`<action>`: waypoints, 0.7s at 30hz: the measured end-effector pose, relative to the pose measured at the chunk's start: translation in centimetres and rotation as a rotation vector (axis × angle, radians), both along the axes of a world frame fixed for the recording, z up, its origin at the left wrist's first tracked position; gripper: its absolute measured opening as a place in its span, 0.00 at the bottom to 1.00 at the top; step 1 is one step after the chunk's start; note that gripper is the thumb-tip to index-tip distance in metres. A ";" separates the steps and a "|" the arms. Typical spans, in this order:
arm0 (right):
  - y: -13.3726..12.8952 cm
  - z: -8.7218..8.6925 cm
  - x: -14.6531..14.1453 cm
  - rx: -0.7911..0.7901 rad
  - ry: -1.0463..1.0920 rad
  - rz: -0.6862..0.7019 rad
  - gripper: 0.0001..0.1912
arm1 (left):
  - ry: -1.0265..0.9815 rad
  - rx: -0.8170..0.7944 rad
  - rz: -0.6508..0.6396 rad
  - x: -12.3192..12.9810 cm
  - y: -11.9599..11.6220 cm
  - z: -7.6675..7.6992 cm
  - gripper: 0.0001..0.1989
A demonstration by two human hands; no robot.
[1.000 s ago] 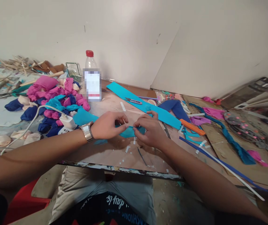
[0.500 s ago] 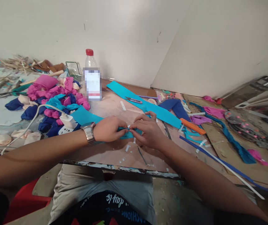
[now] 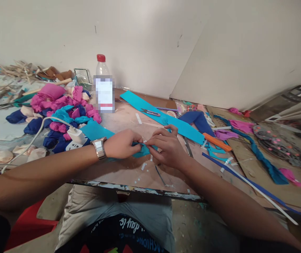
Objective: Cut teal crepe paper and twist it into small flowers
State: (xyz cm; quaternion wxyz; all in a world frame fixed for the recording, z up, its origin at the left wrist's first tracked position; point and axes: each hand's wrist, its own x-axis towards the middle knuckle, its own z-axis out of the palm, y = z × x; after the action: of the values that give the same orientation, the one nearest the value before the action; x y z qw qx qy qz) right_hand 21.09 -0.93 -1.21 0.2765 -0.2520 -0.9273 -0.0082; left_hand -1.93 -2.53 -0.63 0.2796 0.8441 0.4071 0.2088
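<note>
My left hand (image 3: 121, 144) is closed, thumb against bent forefinger, on a turquoise strip (image 3: 143, 151) of paper or cloth. The thumb and fingertips of my right hand (image 3: 166, 146) pinch the edge of the same strip, close beside the left fingertips. The strip's pinched edge is mostly hidden by my fingers. Behind the left wrist, a turquoise length (image 3: 96, 130) shows; I cannot tell whether it joins the held piece. Beyond my right hand lies a long flat turquoise strip (image 3: 187, 129) with thread snips (image 3: 150, 112) on it.
Crumpled pink, blue and cream pieces (image 3: 61, 102) pile up at left beside a power strip (image 3: 73, 144) with a plugged-in white charger. A red-capped bottle (image 3: 101, 65) stands behind a lit phone (image 3: 105, 95). An orange cutter (image 3: 217, 141) and blue strips (image 3: 255, 182) lie at right.
My fingertips have shifted slightly at the strip's edge, and the right fingers have drawn a little away from the left thumb. Both hands keep hold of it.
</note>
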 end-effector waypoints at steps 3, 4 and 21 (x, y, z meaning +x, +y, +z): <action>0.0 0.0 0.0 0.004 -0.015 -0.011 0.08 | -0.017 -0.030 -0.002 0.0 0.0 0.0 0.09; 0.0 0.1 -0.1 0.007 -0.018 -0.013 0.08 | -0.026 -0.047 -0.002 0.0 0.0 0.0 0.09; -0.1 0.1 0.0 0.031 -0.018 -0.026 0.06 | -0.108 -0.132 0.066 0.1 0.1 -0.5 0.15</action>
State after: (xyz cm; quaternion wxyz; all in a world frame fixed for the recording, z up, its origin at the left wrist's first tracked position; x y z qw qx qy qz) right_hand 21.05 -1.02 -1.10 0.2717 -0.2594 -0.9263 -0.0285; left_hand -1.83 -2.46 -1.09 0.3492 0.7975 0.4318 0.2357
